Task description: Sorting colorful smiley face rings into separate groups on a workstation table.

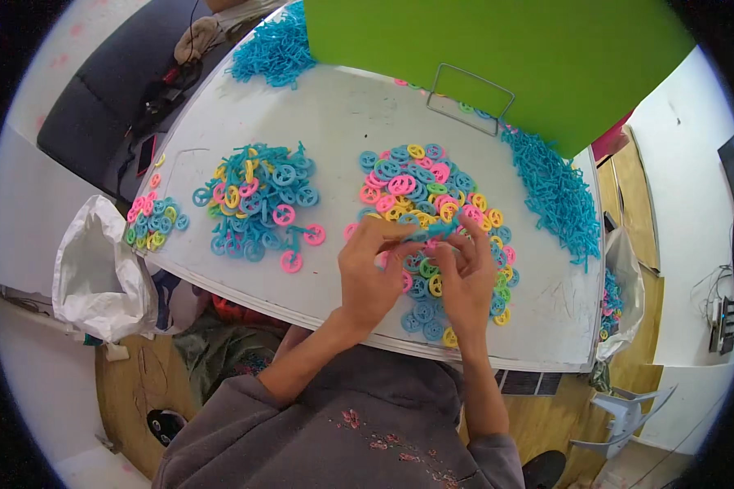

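Note:
Over a pile of colourful plastic wheels (393, 173), my hands meet fingertip to fingertip. My left hand (369, 273) is closed in a pinch on a small blue plastic wheel (421, 220), partly hidden by the fingers. Beside it, the fingers of my right hand (465, 281) pinch a teal plastic stick (442, 229). Whether the two pieces are joined cannot be made out. Left of my hands lies a heap of wheels with teal sticks attached (257, 196), in blue, pink and yellow. A pink wheel (291, 261) lies at that heap's near edge.
Teal sticks form a long pile (550, 187) at the right and another pile (273, 53) at the far left. A green panel (497, 57) stands along the white table's (334, 106) back. White sacks (98, 269) hang at both sides. More wheels (151, 220) lie at the left edge.

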### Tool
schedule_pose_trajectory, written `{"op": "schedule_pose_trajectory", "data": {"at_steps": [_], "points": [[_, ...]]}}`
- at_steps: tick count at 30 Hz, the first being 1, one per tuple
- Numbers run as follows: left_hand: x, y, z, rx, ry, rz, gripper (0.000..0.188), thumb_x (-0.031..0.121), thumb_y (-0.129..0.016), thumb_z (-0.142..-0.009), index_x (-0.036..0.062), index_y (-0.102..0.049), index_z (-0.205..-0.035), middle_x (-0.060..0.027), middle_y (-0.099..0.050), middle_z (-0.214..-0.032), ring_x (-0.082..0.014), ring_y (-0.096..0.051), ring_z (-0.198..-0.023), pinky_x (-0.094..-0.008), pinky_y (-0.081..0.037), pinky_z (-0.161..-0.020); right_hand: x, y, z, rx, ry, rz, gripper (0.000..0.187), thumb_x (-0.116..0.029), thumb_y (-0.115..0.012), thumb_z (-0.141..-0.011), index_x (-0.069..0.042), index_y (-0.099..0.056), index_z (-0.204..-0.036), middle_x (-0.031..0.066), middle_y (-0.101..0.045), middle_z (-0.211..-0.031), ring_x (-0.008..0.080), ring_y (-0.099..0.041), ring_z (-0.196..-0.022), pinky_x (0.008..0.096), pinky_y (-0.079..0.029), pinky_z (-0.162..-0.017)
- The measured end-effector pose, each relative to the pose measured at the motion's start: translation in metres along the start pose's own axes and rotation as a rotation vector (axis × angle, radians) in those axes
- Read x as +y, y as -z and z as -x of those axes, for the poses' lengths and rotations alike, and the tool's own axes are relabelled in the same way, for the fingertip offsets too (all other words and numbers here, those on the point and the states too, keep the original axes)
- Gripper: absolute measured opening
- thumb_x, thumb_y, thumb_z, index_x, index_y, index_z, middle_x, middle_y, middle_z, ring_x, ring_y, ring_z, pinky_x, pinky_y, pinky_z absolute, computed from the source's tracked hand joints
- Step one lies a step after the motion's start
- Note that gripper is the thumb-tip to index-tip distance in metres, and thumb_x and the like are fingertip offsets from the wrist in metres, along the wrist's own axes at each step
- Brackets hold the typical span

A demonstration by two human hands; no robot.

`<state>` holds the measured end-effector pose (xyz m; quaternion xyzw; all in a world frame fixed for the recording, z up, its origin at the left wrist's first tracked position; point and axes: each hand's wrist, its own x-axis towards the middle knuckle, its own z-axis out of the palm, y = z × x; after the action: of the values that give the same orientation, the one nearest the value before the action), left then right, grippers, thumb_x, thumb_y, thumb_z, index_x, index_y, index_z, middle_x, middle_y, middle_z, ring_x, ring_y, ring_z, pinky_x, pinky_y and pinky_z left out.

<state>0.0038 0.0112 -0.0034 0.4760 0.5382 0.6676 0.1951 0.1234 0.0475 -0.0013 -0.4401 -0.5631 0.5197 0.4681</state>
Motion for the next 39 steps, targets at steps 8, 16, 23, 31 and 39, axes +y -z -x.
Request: {"op": "schedule_pose_trajectory", "data": {"at_steps": [8,16,23,31,39], "points": [[0.008,0.004,-0.002,-0.178,-0.223,-0.228,0.030,-0.007,-0.066,-0.073,0.0052,-0.064,-0.100,-0.0110,-0.066,-0.094,-0.0275,-0.063,-0.083,-0.0339,-0.051,-0.073,-0.015,-0.001,-0.003,-0.146,-0.148,-0.433,0.047,-0.011,-0.051,-0.095,-0.003,-0.034,-0.139,0.0160,-0.047,-0.132,0.0119,-0.056,-0.098,0.0265,-0.048,-0.082],[-0.063,0.025,-0.112,-0.150,-0.211,-0.913,0.023,0.001,-0.060,-0.081,0.0032,-0.059,-0.103,-0.0173,-0.059,-0.092,-0.0328,-0.060,-0.080,-0.0416,-0.050,-0.069,-0.015,0.017,-0.014,-0.138,-0.456,-1.121,0.035,-0.019,-0.049,-0.098,-0.005,-0.043,-0.129,0.0142,-0.051,-0.122,0.0098,-0.051,-0.079,0.0255,-0.044,-0.066],[-0.068,0.022,-0.109,-0.081,-0.064,-0.793,0.019,0.002,-0.062,-0.080,0.0001,-0.057,-0.098,-0.0206,-0.059,-0.090,-0.0360,-0.060,-0.076,-0.0400,-0.050,-0.067,0.002,0.019,-0.008,-0.234,-0.274,-0.846,0.023,-0.018,-0.055,-0.095,-0.003,-0.054,-0.114,0.0103,-0.057,-0.109,0.0076,-0.046,-0.074,0.0217,-0.039,-0.063],[0.017,0.019,-0.036,-0.280,0.458,0.142,0.018,0.012,-0.063,-0.088,0.0006,-0.056,-0.100,-0.0048,-0.061,-0.087,-0.0126,-0.060,-0.075,-0.0262,-0.051,-0.062,-0.010,0.015,-0.002,-0.023,0.149,-0.125,0.025,0.001,-0.066,-0.083,-0.001,-0.060,-0.107,0.0056,-0.065,-0.097,0.0106,-0.060,-0.089,0.0253,-0.050,-0.078],[0.011,0.011,-0.011,-0.332,0.696,0.469,0.018,0.016,-0.056,-0.094,0.0027,-0.055,-0.105,-0.0046,-0.061,-0.095,-0.0103,-0.060,-0.081,-0.0255,-0.052,-0.066,-0.007,0.011,0.002,-0.039,-0.018,-0.248,0.033,0.005,-0.068,-0.079,0.001,-0.060,-0.111,0.0069,-0.065,-0.098,0.0124,-0.061,-0.090,0.0242,-0.050,-0.079]]}}
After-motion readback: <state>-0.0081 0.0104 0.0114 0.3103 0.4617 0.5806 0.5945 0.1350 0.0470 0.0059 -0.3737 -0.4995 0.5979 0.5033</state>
